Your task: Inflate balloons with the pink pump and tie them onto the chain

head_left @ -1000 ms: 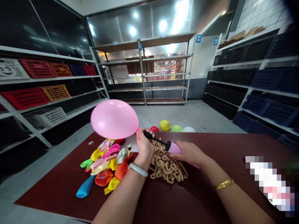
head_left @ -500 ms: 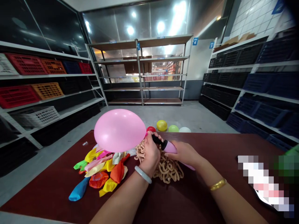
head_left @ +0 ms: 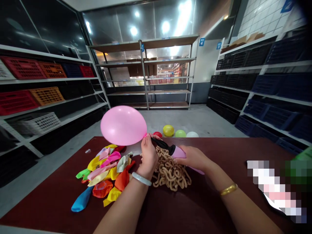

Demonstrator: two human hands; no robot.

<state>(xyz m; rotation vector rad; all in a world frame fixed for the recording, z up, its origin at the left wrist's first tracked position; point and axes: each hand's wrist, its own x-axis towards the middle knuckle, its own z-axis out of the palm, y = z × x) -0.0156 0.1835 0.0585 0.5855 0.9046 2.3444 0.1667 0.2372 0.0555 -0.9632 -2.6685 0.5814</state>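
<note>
A blown-up pink balloon (head_left: 123, 126) floats above the table's left half. My left hand (head_left: 149, 154) is closed on its neck, fingers pinched together. My right hand (head_left: 195, 158) is wrapped round a pink and black hand balloon pump (head_left: 179, 152), whose black nozzle points at my left fingers. Whether the nozzle tip is still inside the neck is hidden. Below my hands lies a heap of beige, rope-like curled pieces (head_left: 173, 175). Flat, uninflated balloons (head_left: 104, 188) in several colours are spread to the left of my left forearm.
The dark red table (head_left: 219, 208) carries everything. Past its far edge, a yellow balloon (head_left: 168, 130) and several others show. A pixelated item (head_left: 273, 188) lies at the right. Shelves with crates (head_left: 47, 95) stand left and right, and a bare rack (head_left: 146, 74) stands behind.
My left hand has shifted left and slightly up, away from my right hand, taking the pink balloon farther off. More of the pump's black nozzle shows. My right hand stays nearly in place.
</note>
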